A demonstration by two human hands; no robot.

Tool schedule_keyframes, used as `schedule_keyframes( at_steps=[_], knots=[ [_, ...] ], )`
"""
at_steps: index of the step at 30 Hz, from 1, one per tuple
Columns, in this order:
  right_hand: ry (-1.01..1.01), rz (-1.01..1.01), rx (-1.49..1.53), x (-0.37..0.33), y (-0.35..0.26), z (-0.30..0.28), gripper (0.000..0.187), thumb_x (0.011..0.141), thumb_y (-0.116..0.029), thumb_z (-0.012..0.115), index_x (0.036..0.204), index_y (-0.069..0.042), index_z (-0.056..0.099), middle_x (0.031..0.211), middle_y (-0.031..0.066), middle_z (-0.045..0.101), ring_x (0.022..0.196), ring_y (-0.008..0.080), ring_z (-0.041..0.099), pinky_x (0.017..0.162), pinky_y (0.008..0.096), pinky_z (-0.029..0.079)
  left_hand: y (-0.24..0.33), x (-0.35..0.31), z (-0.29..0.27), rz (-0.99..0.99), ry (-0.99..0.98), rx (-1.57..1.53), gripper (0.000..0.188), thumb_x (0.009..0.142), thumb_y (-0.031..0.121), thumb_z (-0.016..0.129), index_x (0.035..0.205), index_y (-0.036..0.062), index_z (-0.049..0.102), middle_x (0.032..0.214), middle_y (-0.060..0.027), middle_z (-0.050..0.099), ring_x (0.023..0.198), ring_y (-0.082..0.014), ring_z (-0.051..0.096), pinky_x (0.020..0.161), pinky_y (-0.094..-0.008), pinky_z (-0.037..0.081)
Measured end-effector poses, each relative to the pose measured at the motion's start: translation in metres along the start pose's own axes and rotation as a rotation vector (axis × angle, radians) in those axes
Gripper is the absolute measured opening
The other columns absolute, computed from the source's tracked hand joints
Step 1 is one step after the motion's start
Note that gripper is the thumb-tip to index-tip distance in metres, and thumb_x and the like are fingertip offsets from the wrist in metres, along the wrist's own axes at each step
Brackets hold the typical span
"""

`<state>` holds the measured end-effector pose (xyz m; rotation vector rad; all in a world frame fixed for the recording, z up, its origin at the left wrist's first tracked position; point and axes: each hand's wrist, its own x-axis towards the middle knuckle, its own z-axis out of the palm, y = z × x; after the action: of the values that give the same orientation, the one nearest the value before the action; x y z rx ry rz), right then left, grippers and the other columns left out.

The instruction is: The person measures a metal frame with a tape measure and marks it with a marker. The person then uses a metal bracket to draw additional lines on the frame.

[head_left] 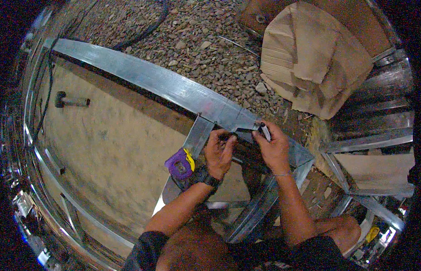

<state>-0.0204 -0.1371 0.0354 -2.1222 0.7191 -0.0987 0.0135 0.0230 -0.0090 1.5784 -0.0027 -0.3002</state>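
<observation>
My right hand [274, 147] is closed around a marker [265, 131] with a white barrel and a dark end, held at the edge of a long galvanized metal beam [151, 78]. Beside it, my left hand [218, 153] has its fingers curled at the same edge, where a short metal crosspiece [199, 133] meets the beam. Whatever is between the left fingers is too dark to make out. A purple and yellow tape measure [178, 165] lies on the crosspiece, just left of my left wrist.
A hammer [74, 100] lies on the tan panel [120, 149] inside the frame. Gravel [197, 40] spreads beyond the beam, with a dark cable [151, 29] across it. Crumpled cardboard [314, 58] lies at far right, above more metal framing [368, 142].
</observation>
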Motion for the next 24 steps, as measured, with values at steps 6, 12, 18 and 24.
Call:
schedule_keyframes(
  at_steps=[6, 12, 18, 24],
  knots=[
    [-0.022, 0.005, 0.018, 0.002, 0.003, 0.0, 0.033, 0.085, -0.009, 0.077, 0.117, -0.005, 0.069, 0.101, 0.0057, 0.072, 0.092, 0.0134, 0.065, 0.084, 0.0298, 0.052, -0.008, 0.005, 0.0, -0.014, -0.005, -0.014, 0.017, 0.095, 0.007, 0.067, 0.108, 0.0013, 0.058, 0.092, -0.0073, 0.065, 0.08, -0.0134, 0.065, 0.07, -0.0268, 0.054],
    [-0.014, -0.01, -0.044, 0.001, 0.002, -0.001, 0.033, 0.086, -0.01, 0.077, 0.117, -0.006, 0.069, 0.104, 0.0059, 0.072, 0.095, 0.0145, 0.066, 0.085, 0.0299, 0.052, -0.018, 0.004, 0.004, -0.077, 0.008, -0.121, 0.016, 0.095, 0.008, 0.068, 0.107, 0.0011, 0.058, 0.093, -0.0074, 0.066, 0.08, -0.013, 0.066, 0.071, -0.0267, 0.055],
    [-0.005, 0.006, -0.034, 0.0, -0.003, -0.001, 0.033, 0.085, -0.009, 0.077, 0.117, -0.006, 0.069, 0.104, 0.0058, 0.072, 0.095, 0.0154, 0.066, 0.086, 0.0303, 0.052, -0.02, 0.004, 0.0, -0.138, -0.005, -0.116, 0.016, 0.094, 0.008, 0.069, 0.106, 0.0017, 0.06, 0.092, -0.0058, 0.066, 0.08, -0.0116, 0.065, 0.071, -0.0263, 0.054],
    [-0.001, -0.001, 0.031, 0.001, 0.012, -0.001, 0.033, 0.085, -0.009, 0.077, 0.117, -0.005, 0.068, 0.1, 0.0049, 0.07, 0.091, 0.014, 0.064, 0.084, 0.0294, 0.051, -0.014, 0.004, 0.005, -0.117, 0.014, -0.062, 0.017, 0.093, 0.008, 0.069, 0.107, 0.0024, 0.061, 0.093, -0.0034, 0.065, 0.08, -0.0106, 0.061, 0.072, -0.0253, 0.052]
  ],
)
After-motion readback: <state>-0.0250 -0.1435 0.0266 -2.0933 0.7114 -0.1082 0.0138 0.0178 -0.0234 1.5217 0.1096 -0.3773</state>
